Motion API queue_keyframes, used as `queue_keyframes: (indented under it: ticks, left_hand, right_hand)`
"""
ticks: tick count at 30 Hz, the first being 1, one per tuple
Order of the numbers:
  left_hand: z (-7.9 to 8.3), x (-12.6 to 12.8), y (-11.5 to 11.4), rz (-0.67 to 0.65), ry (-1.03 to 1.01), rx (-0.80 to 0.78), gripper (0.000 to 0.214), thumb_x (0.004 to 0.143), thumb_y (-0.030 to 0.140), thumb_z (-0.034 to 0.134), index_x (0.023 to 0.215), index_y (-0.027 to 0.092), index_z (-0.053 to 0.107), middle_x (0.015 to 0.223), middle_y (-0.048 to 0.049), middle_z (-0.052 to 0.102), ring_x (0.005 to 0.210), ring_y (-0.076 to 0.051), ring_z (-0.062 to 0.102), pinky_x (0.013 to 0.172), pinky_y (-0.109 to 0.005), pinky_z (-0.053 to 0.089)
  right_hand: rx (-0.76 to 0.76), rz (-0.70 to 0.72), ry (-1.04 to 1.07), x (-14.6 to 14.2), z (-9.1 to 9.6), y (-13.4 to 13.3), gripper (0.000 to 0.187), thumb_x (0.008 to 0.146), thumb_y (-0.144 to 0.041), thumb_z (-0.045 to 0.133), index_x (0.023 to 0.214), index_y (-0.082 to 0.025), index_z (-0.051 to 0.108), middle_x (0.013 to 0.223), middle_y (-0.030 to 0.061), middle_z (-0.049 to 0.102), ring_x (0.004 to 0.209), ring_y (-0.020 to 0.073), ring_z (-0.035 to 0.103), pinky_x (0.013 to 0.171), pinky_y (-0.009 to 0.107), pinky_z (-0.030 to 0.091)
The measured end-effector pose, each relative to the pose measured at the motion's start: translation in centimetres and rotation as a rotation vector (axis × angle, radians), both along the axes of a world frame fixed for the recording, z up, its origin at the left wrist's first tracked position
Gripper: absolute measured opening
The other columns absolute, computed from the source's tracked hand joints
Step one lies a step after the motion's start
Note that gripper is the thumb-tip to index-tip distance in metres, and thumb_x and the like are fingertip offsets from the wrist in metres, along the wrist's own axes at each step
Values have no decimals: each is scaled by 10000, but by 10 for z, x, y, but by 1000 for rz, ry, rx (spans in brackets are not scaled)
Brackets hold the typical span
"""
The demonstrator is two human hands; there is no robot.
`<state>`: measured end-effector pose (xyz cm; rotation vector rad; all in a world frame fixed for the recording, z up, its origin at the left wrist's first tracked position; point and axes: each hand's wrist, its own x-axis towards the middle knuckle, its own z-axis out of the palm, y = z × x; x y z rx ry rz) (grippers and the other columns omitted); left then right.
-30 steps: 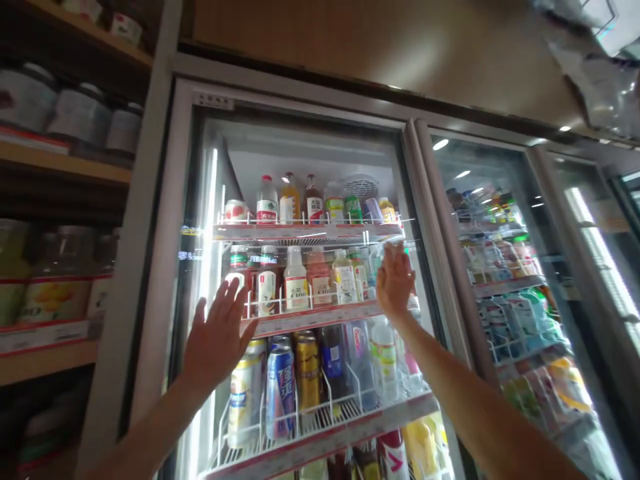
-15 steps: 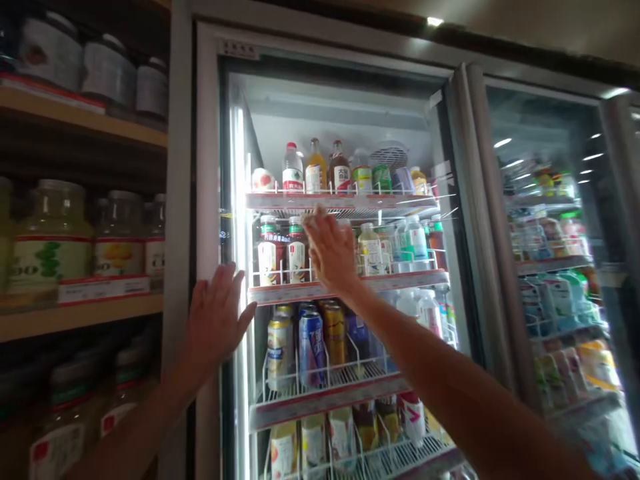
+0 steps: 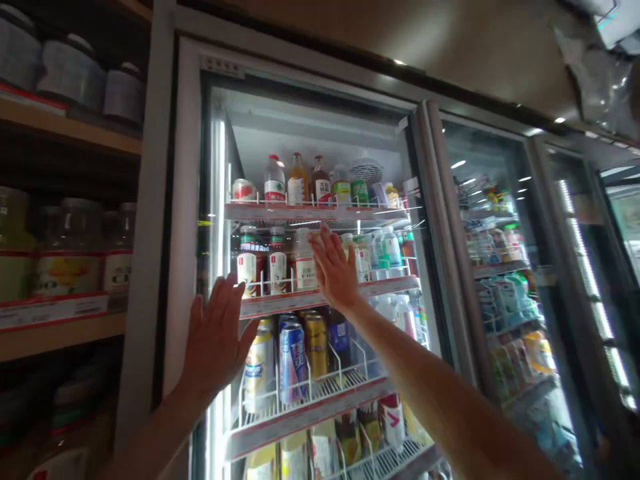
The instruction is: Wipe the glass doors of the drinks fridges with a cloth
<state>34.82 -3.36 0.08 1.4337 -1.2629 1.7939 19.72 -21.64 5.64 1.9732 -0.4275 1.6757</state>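
Observation:
My right hand (image 3: 334, 270) is spread nearly flat against or just before the glass door (image 3: 320, 110) of a lit drinks cooler. A small pale patch shows around its fingertips, too blurred to name. Behind it, inside the cooler, stand bottles with dark contents and white labels (image 3: 278, 263) on a wire shelf. To the left, my left hand (image 3: 217, 333) has its fingers stretched up beside the door's left edge. Whether that palm touches the glass cannot be told. Below the hands, a blue can (image 3: 293, 360) and a gold can (image 3: 316, 343) sit on the shelf beneath.
Wooden shelving (image 3: 65, 123) with jars and bottles of pale juice (image 3: 73, 247) adjoins the cooler on the left. A metal door handle strip (image 3: 443, 267) runs down the right side. Further cooler doors (image 3: 493, 160) continue to the right. Clear plastic wrapping (image 3: 597, 83) hangs at upper right.
The view has turned to the right, so the cooler sits further left and more doors show. My right hand has shifted rightward across the glass, uncovering a bottle. My left hand stays near the door's left edge.

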Motion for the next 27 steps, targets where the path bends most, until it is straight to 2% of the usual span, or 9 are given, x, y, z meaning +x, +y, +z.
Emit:
queue_keyframes:
  ticks: [5,7,9,14,16,20,22,24,27]
  left_hand:
    - [-26,-22,-45,-103,-30,75,669,911,393,389,1470,202,75,1467,-130,333,1388,-243,238,1132,-474,165]
    - [-37,-27,-56,-117,-40,104,673,908,412,394,1469,215,77,1445,-124,373,1378,-235,264,1138,-465,150]
    - [-41,-28,-61,-101,-51,107,668,907,412,395,1467,213,91,1444,-127,372,1380,-236,260,1140,-466,137]
    - [-39,-25,-64,-88,-27,92,644,905,414,378,1464,211,132,1465,-132,334,1377,-270,266,1129,-505,149]
    - [-39,-27,-65,-95,-47,90,644,904,397,378,1465,205,126,1471,-136,321,1376,-278,265,1126,-513,158]
    - [-31,-47,-74,-125,-26,77,637,906,404,378,1465,234,124,1474,-113,323,1380,-266,257,1129,-512,159]
    - [-19,-63,-83,-159,-5,58,624,910,422,362,1463,258,124,1469,-99,340,1378,-259,265,1130,-513,163]
    - [-5,-78,-96,-177,-21,50,628,909,419,368,1464,266,116,1469,-95,341,1374,-255,276,1130,-511,164]
    - [12,-93,-118,-159,0,44,666,895,397,411,1466,250,103,1483,-111,306,1376,-272,267,1129,-525,153]
  right_hand:
    - [-234,32,248,-25,-121,-20,507,906,-275,399,1406,-325,331,1517,-43,266,1425,196,134,1154,465,121]
    - [-288,27,322,-42,-139,-36,487,908,-266,394,1386,-355,353,1504,-72,292,1421,173,150,1159,451,109]
    - [-192,-16,232,-56,-113,-56,482,923,-255,360,1399,-325,338,1509,-33,291,1416,177,170,1142,465,146]
    - [96,-117,-162,-69,1,-88,477,942,-254,288,1418,-253,323,1527,53,244,1413,212,185,1101,497,207]
    - [87,-108,-176,-68,-7,-90,482,939,-248,293,1421,-262,317,1531,45,232,1417,207,170,1107,488,197]
    - [-25,-45,-50,-80,-96,-96,528,920,-209,344,1440,-267,270,1524,58,251,1418,208,172,1113,474,198]
    - [-74,-42,3,-94,-119,-109,543,910,-207,370,1440,-267,269,1512,68,281,1413,215,191,1115,474,197]
    - [-50,-73,-34,-110,-104,-130,534,917,-218,354,1443,-254,268,1507,80,289,1409,216,203,1110,472,212]
    - [93,-126,-219,-131,-41,-164,511,941,-260,282,1450,-215,254,1517,110,254,1403,236,220,1078,487,276]
